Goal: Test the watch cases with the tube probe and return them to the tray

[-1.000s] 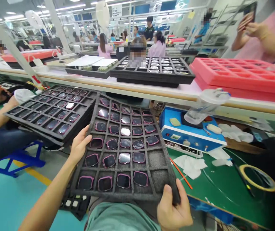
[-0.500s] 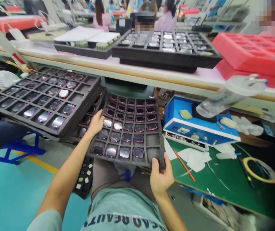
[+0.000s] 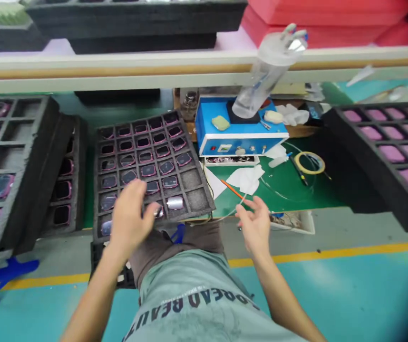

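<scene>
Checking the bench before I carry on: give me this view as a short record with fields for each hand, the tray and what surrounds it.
Left hand: open, over the near left part of the black foam grid tray; contact unclear
Tray contents: dark square pieces with pink rims
Right hand: half curled, by the thin orange stick; grip unclear
Behind: blue box-shaped device, clear plastic cylinder on top
Left of tray: stacked black foam trays
Far right: black tray of pink rounded pieces
</scene>
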A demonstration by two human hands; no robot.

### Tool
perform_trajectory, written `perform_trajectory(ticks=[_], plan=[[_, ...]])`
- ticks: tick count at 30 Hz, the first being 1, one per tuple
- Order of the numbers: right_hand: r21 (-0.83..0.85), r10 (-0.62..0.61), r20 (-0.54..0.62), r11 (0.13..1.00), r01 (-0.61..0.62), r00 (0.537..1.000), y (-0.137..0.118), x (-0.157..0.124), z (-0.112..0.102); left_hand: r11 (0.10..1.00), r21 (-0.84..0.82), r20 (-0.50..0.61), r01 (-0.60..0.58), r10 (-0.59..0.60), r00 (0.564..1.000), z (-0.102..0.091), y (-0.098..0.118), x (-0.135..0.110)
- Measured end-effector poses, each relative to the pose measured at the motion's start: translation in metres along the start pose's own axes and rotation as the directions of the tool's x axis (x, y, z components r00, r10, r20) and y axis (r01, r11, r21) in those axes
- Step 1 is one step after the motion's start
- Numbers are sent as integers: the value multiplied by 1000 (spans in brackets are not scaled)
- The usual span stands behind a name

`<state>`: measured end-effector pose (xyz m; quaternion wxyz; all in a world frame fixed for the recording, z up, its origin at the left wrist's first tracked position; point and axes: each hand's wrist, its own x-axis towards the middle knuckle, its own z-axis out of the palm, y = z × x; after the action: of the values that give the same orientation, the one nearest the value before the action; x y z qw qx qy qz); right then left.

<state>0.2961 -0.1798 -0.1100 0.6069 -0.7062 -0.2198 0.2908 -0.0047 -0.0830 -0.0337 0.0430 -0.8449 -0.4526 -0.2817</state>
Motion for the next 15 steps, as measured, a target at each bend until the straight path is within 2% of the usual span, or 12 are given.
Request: perform_trajectory(ticks=[1, 2, 4, 6, 8, 10, 11, 13, 15], plan=[[52, 93, 73, 994, -97, 993, 0, 2, -2, 993, 11, 88, -116, 114, 989, 7, 25, -7], [92, 164, 153, 980, -179, 975, -1, 3, -3, 982, 47, 155, -185, 176, 972, 14, 45, -13], [126, 243, 287, 949, -288, 926, -5, 4, -7, 963, 111, 234, -245, 215, 948, 28, 70, -20], [126, 290, 405, 922, -367, 867, -8, 3, -14, 953, 164, 244, -256, 212, 946, 39, 73, -22], [103, 313, 540, 897, -430, 781, -11, -1, -24, 942, 180, 234, -284, 239, 942, 43, 65, -22], [86, 268, 678, 895, -437, 684, -13, -7, -31, 934, 158, 231, -320, 280, 932, 42, 54, -24], [96, 208, 737, 909, -405, 643, -15, -11, -31, 936, 139, 230, -324, 288, 929, 39, 50, -26], [148, 30, 826, 952, -268, 563, -23, -19, -27, 950, 88, 237, -301, 273, 932, 32, 45, -30], [196, -125, 890, 973, -121, 439, -34, -27, -17, 965, 8, 272, -261, 249, 929, 24, 43, -28]])
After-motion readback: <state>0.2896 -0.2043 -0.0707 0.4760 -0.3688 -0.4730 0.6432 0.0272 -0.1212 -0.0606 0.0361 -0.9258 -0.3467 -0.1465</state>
